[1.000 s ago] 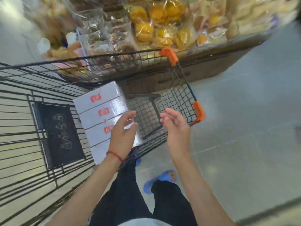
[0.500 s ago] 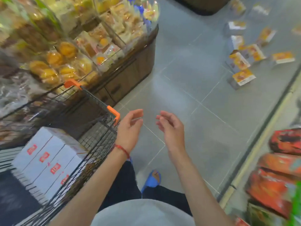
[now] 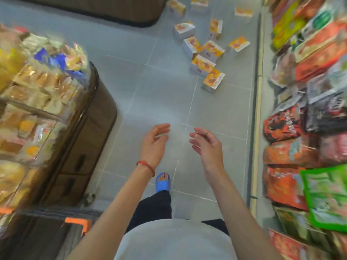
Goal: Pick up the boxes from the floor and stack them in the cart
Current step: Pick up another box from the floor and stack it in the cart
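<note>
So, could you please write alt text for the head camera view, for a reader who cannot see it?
Two empty hands, left hand and right hand, hover open over a grey tiled floor, with orange-and-white boxes scattered ahead. A snack display stands on the left, packet shelves on the right, and a corner of the cart shows bottom left.

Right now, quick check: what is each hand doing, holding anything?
Left hand: open, fingers relaxed, holding nothing.
Right hand: open, fingers loosely curled, holding nothing.

boxes (image 3: pixel 213 78): orange-yellow, white | floor (image 3: pixel 161 98): grey tile | cart (image 3: pixel 78 223): orange corner
</note>
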Available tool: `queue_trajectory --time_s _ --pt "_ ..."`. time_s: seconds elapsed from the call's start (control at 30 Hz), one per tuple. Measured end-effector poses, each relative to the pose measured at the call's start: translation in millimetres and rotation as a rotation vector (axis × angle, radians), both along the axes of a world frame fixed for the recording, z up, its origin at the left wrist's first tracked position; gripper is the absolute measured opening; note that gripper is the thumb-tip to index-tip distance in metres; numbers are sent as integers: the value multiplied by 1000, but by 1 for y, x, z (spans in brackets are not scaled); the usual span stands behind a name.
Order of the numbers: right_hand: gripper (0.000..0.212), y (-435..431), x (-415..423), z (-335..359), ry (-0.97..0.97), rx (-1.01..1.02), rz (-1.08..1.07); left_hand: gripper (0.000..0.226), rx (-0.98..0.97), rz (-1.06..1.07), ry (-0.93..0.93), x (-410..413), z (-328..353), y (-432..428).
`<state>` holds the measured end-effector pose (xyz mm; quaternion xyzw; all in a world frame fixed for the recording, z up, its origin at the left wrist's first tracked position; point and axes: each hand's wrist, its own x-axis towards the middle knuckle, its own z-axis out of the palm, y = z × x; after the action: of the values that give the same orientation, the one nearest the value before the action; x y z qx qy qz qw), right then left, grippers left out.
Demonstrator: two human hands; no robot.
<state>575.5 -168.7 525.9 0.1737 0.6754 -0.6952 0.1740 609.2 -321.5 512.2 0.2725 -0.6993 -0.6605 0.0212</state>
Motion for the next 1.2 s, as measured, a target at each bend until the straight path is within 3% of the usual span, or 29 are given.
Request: queue_trajectory --time_s 0.47,0.83,1.2 --pt "19 32 -222 3 -89 24 -278 29 26 -325 -139 -284 -16 10" --pt "21 100 -458 -11 -157 129 -146 30 -18 -357 -226 -523 -26 78" --pt "19 91 -706 -35 -236 184 -3 24 58 -198 -273 -757 -57 61"
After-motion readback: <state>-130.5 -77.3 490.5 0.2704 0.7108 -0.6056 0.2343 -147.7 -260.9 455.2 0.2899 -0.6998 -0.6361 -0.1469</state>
